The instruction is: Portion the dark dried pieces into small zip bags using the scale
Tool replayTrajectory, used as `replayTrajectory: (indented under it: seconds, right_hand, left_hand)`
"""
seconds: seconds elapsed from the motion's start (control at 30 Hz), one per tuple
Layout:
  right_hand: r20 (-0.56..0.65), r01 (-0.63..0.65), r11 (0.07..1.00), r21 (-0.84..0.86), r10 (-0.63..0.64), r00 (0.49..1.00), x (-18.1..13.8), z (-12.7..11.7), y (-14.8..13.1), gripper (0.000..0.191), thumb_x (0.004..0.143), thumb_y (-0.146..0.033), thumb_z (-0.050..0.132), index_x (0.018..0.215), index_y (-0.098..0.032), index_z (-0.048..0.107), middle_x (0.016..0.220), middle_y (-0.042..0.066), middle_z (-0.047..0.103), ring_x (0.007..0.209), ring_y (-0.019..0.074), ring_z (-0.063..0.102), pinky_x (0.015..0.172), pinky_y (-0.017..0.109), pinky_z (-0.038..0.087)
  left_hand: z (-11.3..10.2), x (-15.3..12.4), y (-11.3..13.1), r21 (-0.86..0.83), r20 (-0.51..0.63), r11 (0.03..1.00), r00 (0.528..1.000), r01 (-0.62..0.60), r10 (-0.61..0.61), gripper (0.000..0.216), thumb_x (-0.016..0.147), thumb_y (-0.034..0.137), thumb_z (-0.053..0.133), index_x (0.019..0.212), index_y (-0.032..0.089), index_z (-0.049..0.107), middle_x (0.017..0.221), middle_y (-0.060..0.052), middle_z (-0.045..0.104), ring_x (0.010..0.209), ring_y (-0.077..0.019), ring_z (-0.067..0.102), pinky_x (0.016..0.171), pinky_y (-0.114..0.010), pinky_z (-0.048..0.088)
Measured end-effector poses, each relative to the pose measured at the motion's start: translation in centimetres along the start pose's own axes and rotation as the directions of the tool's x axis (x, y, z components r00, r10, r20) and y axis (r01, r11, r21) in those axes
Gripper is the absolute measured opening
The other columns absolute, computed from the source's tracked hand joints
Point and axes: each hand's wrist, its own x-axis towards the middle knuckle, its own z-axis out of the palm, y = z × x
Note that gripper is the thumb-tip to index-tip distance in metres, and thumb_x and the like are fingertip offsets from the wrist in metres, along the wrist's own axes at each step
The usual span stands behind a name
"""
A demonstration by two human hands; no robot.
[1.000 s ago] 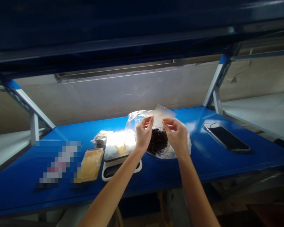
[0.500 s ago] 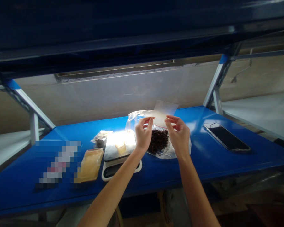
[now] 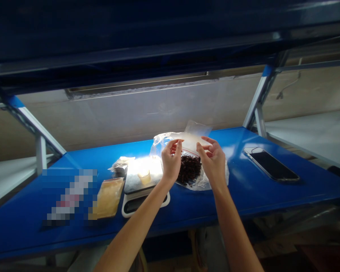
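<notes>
My left hand (image 3: 172, 160) pinches the left edge of a small clear zip bag (image 3: 191, 140) between thumb and fingertips. A red line runs along the bag's near edge. My right hand (image 3: 214, 160) is at the bag's right side, its thumb and forefinger a little apart; whether it touches the bag is hard to see. Below and between my hands, a heap of dark brown, elongated pieces (image 3: 189, 170) lies on a larger crumpled clear plastic bag (image 3: 161, 140). Left of my left hand stands a white digital scale (image 3: 129, 186) with a small yellowish cup (image 3: 144, 176) on it.
A flat zip bag of yellowish stuff (image 3: 111, 198) and a small crumpled bag (image 3: 122, 166) lie left of the scale. Farther left, something is blurred out. A phone (image 3: 274, 166) rests on the blue table (image 3: 243, 196) at right. A dark blue shelf (image 3: 170, 41) hangs overhead.
My right thumb and forefinger have parted, and the hand has shifted slightly left. The zip bag has tipped a little, its red line now showing more plainly over the brown heap.
</notes>
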Motion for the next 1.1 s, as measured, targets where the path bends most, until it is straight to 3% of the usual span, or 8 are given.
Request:
replayTrajectory:
  seconds: [0.23, 0.43, 0.57, 0.7, 0.83, 0.93, 1.0, 1.1]
  right_hand:
    - [-0.055, -0.018, 0.994, 0.108, 0.024, 0.998, -0.4, 0.2, -0.6, 0.055, 0.077, -0.038, 0.065, 0.125, -0.02, 0.047, 0.069, -0.004, 0.061, 0.047, 0.0105, 0.05, 0.046, 0.024, 0.04]
    - [-0.1, 0.058, 0.969, 0.24, -0.035, 0.994, -0.3, -1.2, -1.7, 0.051, 0.078, -0.036, 0.067, 0.124, -0.023, 0.047, 0.066, -0.005, 0.059, 0.048, 0.0106, 0.048, 0.044, 0.023, 0.036]
    - [-0.146, 0.057, 0.956, 0.288, -0.015, 0.989, -0.2, -3.0, -2.8, 0.056, 0.074, -0.04, 0.072, 0.124, -0.024, 0.051, 0.063, -0.005, 0.06, 0.047, 0.0098, 0.045, 0.044, 0.022, 0.034]
    - [-0.031, -0.021, 0.972, 0.232, 0.029, 0.999, -0.5, -3.9, -3.6, 0.063, 0.068, -0.042, 0.077, 0.124, -0.025, 0.054, 0.056, -0.005, 0.06, 0.046, 0.0106, 0.049, 0.042, 0.021, 0.033]
    - [0.235, -0.088, 0.979, 0.185, 0.043, 0.971, -1.4, -3.4, -4.5, 0.061, 0.063, -0.045, 0.079, 0.116, -0.023, 0.059, 0.053, -0.004, 0.061, 0.046, 0.0134, 0.055, 0.039, 0.021, 0.033]
    - [0.391, -0.047, 0.984, 0.169, -0.023, 0.92, -2.2, -2.7, -5.2, 0.049, 0.068, -0.047, 0.075, 0.109, -0.024, 0.062, 0.053, -0.003, 0.061, 0.047, 0.0145, 0.056, 0.038, 0.022, 0.035]
    - [0.42, 0.013, 0.988, 0.153, -0.076, 0.904, -2.6, -2.4, -5.4, 0.036, 0.074, -0.048, 0.07, 0.101, -0.024, 0.066, 0.054, -0.002, 0.059, 0.044, 0.0124, 0.051, 0.038, 0.022, 0.035]
    - [0.343, 0.115, 0.985, 0.129, -0.153, 0.927, -2.9, -2.1, -5.4, 0.029, 0.082, -0.051, 0.061, 0.089, -0.024, 0.071, 0.053, -0.002, 0.052, 0.044, 0.0109, 0.045, 0.038, 0.021, 0.034]
  left_hand:
    - [-0.1, -0.1, 0.2, -0.023, -0.019, 0.998, 0.998, -0.059, 0.058, 0.019, 0.092, 0.029, 0.05, 0.105, 0.019, 0.06, 0.064, 0.003, 0.052, 0.058, -0.0097, 0.051, 0.059, -0.021, 0.043]
    - [-0.1, -0.4, -0.1, 0.132, -0.038, 0.963, 0.969, -0.237, 0.243, 0.03, 0.092, 0.027, 0.048, 0.122, 0.023, 0.052, 0.101, -0.006, 0.063, 0.079, -0.0136, 0.059, 0.066, -0.025, 0.049]
    - [0.1, -1.0, 0.1, 0.217, -0.006, 0.849, 0.869, -0.482, 0.495, 0.033, 0.092, 0.021, 0.047, 0.125, 0.023, 0.05, 0.107, -0.009, 0.06, 0.085, -0.0141, 0.059, 0.066, -0.025, 0.051]
    - [-0.5, -2.8, 1.1, 0.296, -0.022, 0.735, 0.765, -0.61, 0.644, 0.038, 0.091, 0.018, 0.05, 0.128, 0.024, 0.048, 0.11, -0.01, 0.06, 0.092, -0.0166, 0.06, 0.07, -0.027, 0.052]
    - [-2.5, -5.1, 2.6, 0.418, -0.011, 0.661, 0.725, -0.623, 0.689, 0.042, 0.09, 0.019, 0.052, 0.131, 0.025, 0.046, 0.114, -0.011, 0.057, 0.109, -0.0212, 0.056, 0.08, -0.032, 0.053]
    - [-4.6, -6.2, 4.0, 0.538, -0.002, 0.626, 0.741, -0.565, 0.671, 0.027, 0.086, 0.019, 0.06, 0.112, 0.027, 0.061, 0.121, -0.01, 0.053, 0.116, -0.0228, 0.052, 0.089, -0.034, 0.049]
    - [-5.9, -6.7, 5.0, 0.575, -0.031, 0.632, 0.758, -0.52, 0.651, 0.014, 0.084, 0.018, 0.063, 0.094, 0.026, 0.067, 0.12, -0.008, 0.053, 0.118, -0.0239, 0.051, 0.093, -0.036, 0.047]
    - [-7.4, -7.4, 6.1, 0.532, -0.156, 0.738, 0.809, -0.415, 0.567, 0.005, 0.083, 0.018, 0.063, 0.082, 0.023, 0.064, 0.111, -0.007, 0.057, 0.116, -0.0241, 0.052, 0.095, -0.038, 0.045]
